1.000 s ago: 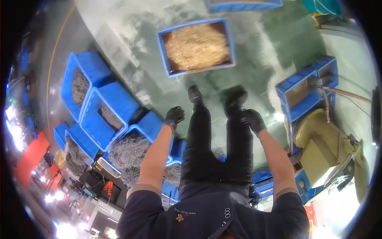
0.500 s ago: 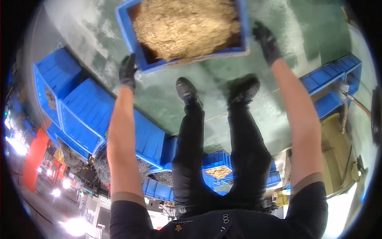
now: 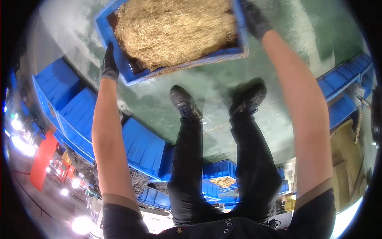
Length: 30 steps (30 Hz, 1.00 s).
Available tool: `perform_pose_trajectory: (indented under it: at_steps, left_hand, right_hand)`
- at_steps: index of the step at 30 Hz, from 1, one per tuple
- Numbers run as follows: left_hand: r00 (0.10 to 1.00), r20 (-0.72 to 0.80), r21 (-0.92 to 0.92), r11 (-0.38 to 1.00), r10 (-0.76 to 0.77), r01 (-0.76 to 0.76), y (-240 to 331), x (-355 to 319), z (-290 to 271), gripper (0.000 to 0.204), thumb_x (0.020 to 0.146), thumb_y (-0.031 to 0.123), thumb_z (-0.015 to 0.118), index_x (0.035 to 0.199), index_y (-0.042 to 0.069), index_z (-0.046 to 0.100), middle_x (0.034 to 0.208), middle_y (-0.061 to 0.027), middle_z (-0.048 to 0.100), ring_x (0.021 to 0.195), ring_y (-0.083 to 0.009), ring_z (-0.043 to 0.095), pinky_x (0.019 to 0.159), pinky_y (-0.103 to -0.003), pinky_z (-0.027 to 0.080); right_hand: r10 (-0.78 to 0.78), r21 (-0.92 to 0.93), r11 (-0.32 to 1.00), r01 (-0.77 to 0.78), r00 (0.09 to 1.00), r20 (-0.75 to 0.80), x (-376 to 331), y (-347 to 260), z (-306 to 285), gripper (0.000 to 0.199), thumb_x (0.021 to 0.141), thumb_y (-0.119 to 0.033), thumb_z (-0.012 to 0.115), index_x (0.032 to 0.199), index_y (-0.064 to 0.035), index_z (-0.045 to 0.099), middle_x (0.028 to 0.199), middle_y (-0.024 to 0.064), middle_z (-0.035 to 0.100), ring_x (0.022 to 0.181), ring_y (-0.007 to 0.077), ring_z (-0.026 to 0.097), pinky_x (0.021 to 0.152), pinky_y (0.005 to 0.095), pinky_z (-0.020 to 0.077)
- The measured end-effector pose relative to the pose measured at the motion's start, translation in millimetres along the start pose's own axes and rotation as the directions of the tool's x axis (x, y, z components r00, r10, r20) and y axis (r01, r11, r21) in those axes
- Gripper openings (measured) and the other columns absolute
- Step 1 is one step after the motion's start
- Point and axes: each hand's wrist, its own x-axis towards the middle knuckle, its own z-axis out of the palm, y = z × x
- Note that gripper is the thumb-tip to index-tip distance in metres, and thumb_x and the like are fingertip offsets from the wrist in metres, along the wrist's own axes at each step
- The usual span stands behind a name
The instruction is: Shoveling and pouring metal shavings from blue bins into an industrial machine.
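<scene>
A blue plastic crate [image 3: 135,73] heaped with a golden-brown mass of small metal pieces [image 3: 175,30] sits on the green floor ahead of my feet. My left hand [image 3: 108,63], in a dark glove, grips the crate's left edge. On the crate's right side, my gloved right hand [image 3: 254,18] holds the rim. Both arms stretch forward, and my two dark shoes [image 3: 183,101] stand just behind the crate.
Stacked blue crates [image 3: 75,111] line the left side, some holding tangled metal scrap [image 3: 137,181]. More blue bins [image 3: 342,83] stand at the right beside a tan machine part [image 3: 346,167]. A smaller blue crate with golden pieces [image 3: 223,181] lies behind my legs. The green floor [image 3: 167,103] has pale worn patches.
I bent forward and reached both arms out; the hands went from near my knees to the crate's two sides and now grip it. The crate looms closer in view.
</scene>
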Motion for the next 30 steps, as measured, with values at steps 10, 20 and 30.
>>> perform_pose_trajectory:
  at_steps: [10, 20, 30]
  left_hand:
    - [0.999, -0.014, 0.157, 0.987, 0.046, -0.043, 8, 1, 19, 0.054, 0.09, 0.047, 0.058, 0.13, 0.011, 0.051, 0.107, -0.0027, 0.06, 0.093, -0.0183, 0.056, 0.081, -0.032, 0.047]
    - [1.0, -0.013, 0.484, 0.875, -0.028, 0.031, 19, 62, 66, 0.084, 0.079, 0.067, 0.058, 0.134, 0.004, 0.049, 0.119, -0.0125, 0.058, 0.103, -0.0253, 0.055, 0.091, -0.034, 0.044]
    - [0.984, 0.035, 0.649, 0.753, -0.176, 0.112, 79, 51, 113, 0.074, 0.088, 0.058, 0.054, 0.128, -0.003, 0.052, 0.117, -0.0085, 0.058, 0.103, -0.0194, 0.051, 0.092, -0.032, 0.041]
  right_hand:
    - [-0.07, -0.501, 0.856, -0.123, 0.934, -0.349, -5, 77, -30, 0.049, 0.101, -0.037, 0.032, 0.135, -0.0019, 0.04, 0.132, 0.0126, 0.049, 0.12, 0.0211, 0.047, 0.103, 0.0299, 0.0347]
    - [-0.119, -0.58, 0.773, -0.257, 0.84, -0.53, -69, 112, -55, 0.044, 0.098, -0.027, 0.041, 0.128, 0.0038, 0.05, 0.129, 0.0173, 0.053, 0.12, 0.0253, 0.049, 0.097, 0.0323, 0.0408]
    - [0.044, -0.366, 0.799, -0.477, 0.654, -0.756, -95, 75, -12, 0.031, 0.098, -0.02, 0.044, 0.118, 0.0005, 0.055, 0.119, 0.0103, 0.061, 0.109, 0.0232, 0.056, 0.087, 0.0346, 0.0463]
